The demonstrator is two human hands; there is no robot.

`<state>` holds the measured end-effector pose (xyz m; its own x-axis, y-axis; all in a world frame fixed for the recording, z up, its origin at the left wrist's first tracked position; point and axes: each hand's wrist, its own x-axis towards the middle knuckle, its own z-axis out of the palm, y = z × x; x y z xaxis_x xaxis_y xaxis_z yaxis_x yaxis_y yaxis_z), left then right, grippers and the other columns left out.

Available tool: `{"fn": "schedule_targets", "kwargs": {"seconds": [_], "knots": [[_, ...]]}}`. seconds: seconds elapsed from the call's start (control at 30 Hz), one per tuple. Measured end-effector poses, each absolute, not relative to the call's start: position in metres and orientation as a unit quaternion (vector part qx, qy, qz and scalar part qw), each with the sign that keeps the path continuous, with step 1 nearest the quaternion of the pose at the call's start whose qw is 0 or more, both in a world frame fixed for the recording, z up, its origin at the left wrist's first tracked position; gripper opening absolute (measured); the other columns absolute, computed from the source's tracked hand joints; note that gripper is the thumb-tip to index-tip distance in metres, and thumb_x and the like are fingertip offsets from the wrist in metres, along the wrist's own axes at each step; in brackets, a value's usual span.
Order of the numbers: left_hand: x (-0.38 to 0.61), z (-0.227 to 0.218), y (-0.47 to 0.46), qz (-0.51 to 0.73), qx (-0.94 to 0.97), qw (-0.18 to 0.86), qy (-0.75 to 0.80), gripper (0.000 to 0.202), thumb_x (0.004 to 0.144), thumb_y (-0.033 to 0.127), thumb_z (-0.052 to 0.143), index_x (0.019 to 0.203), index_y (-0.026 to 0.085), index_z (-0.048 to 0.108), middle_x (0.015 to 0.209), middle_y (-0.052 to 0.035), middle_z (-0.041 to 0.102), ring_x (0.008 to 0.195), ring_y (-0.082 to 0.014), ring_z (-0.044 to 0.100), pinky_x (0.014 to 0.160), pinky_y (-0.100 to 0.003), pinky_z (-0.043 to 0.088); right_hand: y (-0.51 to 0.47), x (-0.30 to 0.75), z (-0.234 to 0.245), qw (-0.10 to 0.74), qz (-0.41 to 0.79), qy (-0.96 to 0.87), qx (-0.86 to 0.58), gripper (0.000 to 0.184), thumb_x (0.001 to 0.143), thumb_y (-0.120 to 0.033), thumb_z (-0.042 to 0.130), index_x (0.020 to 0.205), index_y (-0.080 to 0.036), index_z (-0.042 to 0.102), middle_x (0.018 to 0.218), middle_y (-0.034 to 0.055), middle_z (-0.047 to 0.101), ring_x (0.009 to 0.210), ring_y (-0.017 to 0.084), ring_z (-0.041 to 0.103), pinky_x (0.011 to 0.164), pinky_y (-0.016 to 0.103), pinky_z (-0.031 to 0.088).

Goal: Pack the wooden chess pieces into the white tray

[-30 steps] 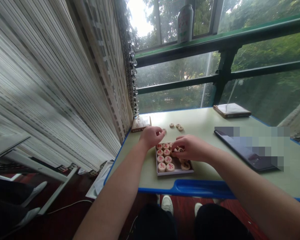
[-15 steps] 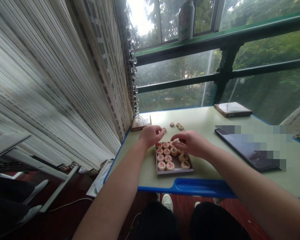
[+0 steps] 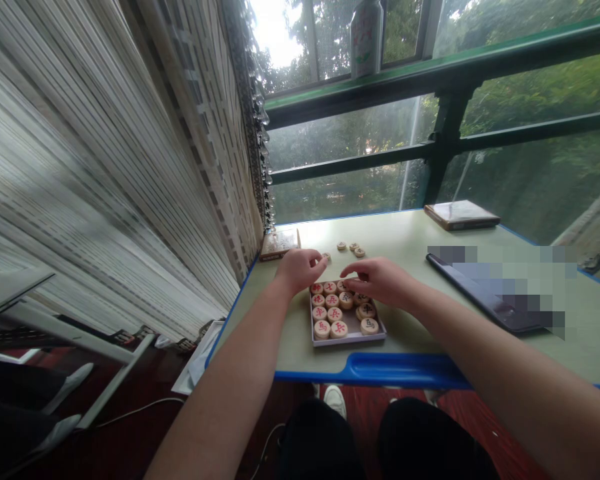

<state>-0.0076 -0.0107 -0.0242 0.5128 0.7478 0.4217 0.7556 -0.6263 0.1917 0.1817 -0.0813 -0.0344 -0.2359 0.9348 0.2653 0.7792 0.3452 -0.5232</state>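
A shallow open box [image 3: 347, 343] in front of me holds rows of round wooden Chinese chess pieces, marked in red on the left and black on the right. My right hand [image 3: 380, 279] is over the box's far right corner, index finger and thumb apart, thumb by a black-marked piece [image 3: 344, 285]. It hides part of the pieces there. Just beyond the box's far left corner, my left hand [image 3: 301, 271] is curled, its fingertips beside a loose piece [image 3: 327, 256] on the table. What its fingers hold, if anything, is hidden. Several more loose pieces [image 3: 354, 247] lie farther back.
The pale table [image 3: 405, 233] has a blue edge and a blue front tray [image 3: 410, 371]. A dark, partly blurred tablet-like device [image 3: 475, 293] lies right. Flat boxes stand far left [image 3: 280, 244] and far right [image 3: 463, 215]. A can [image 3: 367, 40] stands on the window ledge.
The view has shifted slightly, moving everything a little left and up. Slightly more of the piece beside my right thumb shows. Both hands otherwise stay in nearly the same places.
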Motion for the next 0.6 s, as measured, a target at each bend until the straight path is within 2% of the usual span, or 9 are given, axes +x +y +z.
{"fn": "schedule_targets", "kwargs": {"seconds": [0.17, 0.43, 0.6], "knots": [[-0.008, -0.025, -0.010, -0.229, -0.873, 0.011, -0.431, 0.035, 0.081, 0.039, 0.045, 0.067, 0.017, 0.068, 0.054, -0.0019, 0.059, 0.050, -0.0108, 0.045, 0.054, -0.024, 0.030, -0.087, 0.180, -0.030, 0.275, 0.141, -0.792, -0.527, 0.023, 0.072, -0.034, 0.058, 0.086, -0.022, 0.071, 0.053, -0.0026, 0.051, 0.048, 0.009, 0.038, 0.049, 0.022, 0.030], [-0.008, -0.030, -0.005, -0.223, -0.874, -0.005, -0.432, 0.037, 0.081, 0.040, 0.044, 0.063, 0.016, 0.067, 0.050, -0.0014, 0.055, 0.047, -0.0101, 0.040, 0.051, -0.025, 0.025, -0.094, 0.181, -0.028, 0.238, 0.154, -0.835, -0.473, 0.019, 0.073, -0.035, 0.061, 0.083, -0.025, 0.073, 0.072, 0.0023, 0.068, 0.061, 0.013, 0.053, 0.058, 0.024, 0.037], [-0.010, -0.035, 0.002, -0.208, -0.870, -0.014, -0.447, 0.038, 0.080, 0.040, 0.044, 0.061, 0.016, 0.066, 0.053, -0.0023, 0.058, 0.049, -0.0106, 0.042, 0.052, -0.025, 0.026, -0.095, 0.181, -0.028, 0.245, 0.167, -0.833, -0.468, 0.018, 0.073, -0.031, 0.060, 0.081, -0.024, 0.073, 0.066, 0.0017, 0.068, 0.056, 0.012, 0.053, 0.055, 0.024, 0.037]]}}
